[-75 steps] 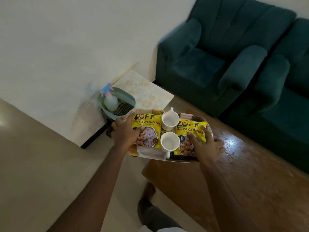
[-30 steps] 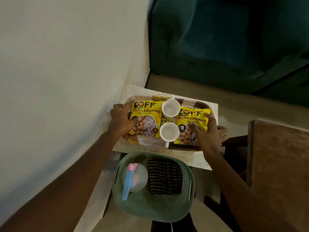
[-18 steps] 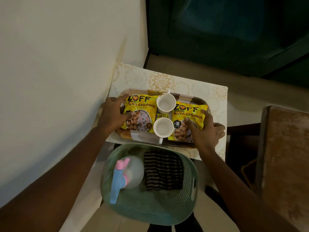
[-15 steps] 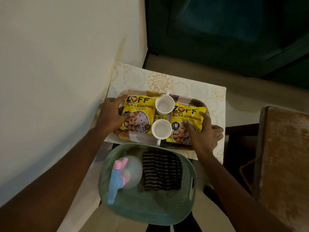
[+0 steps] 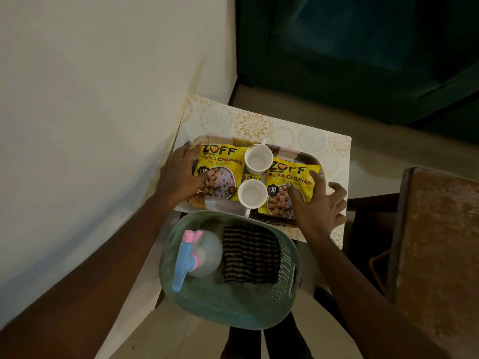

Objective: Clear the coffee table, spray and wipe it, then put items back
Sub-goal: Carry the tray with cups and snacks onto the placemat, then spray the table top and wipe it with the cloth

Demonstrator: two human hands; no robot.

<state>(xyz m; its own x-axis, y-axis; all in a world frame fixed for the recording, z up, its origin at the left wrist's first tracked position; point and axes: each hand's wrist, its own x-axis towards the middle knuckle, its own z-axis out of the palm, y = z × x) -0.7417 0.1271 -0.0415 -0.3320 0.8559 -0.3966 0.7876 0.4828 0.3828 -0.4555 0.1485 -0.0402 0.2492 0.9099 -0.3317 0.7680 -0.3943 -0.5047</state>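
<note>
A brown woven tray (image 5: 308, 159) sits on a small side table with a floral top (image 5: 254, 125). It carries two yellow soya chunk packets (image 5: 223, 164) (image 5: 290, 174) and two white cups (image 5: 258, 159) (image 5: 252, 194). My left hand (image 5: 178, 174) lies over the tray's left end, fingers straight along the rim and thumb on the left packet. My right hand (image 5: 318, 208) is at the right end with fingers spread; only the thumb and forefinger touch the right packet. The bare brown coffee table (image 5: 440, 242) is at the right.
A green plastic basket (image 5: 233, 307) stands just in front of the tray, holding a spray bottle with a blue and pink trigger (image 5: 204, 252) and a striped cloth (image 5: 250, 255). A white wall runs along the left. A teal sofa (image 5: 363, 47) fills the back.
I carried the tray from the coffee table over to the side table and set it down. My right hand's fingers have spread off the tray's end, and my left hand has flattened.
</note>
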